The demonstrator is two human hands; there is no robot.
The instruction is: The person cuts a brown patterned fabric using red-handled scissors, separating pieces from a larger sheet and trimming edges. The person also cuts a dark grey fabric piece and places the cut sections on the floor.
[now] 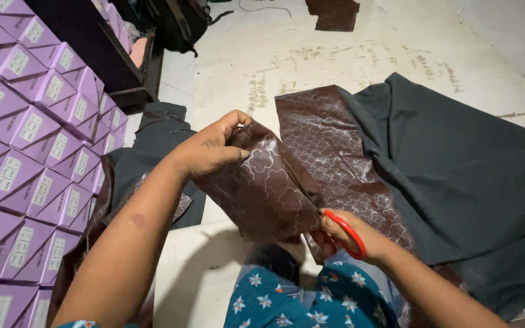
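Left hand [211, 149] pinched shut on top edge of glossy brown sheet with embossed flower pattern [262, 188], thumb in front, fingers curled behind; sheet held up off the floor, above the lap. Right hand [350, 237] closed through the loops of red-handled scissors [347, 234] at sheet's lower right edge; blades hidden. More brown patterned material [335, 152] lies on dark grey cloth [457, 176] on pale floor [287, 54]. Stacked purple boxes [25, 152] at left.
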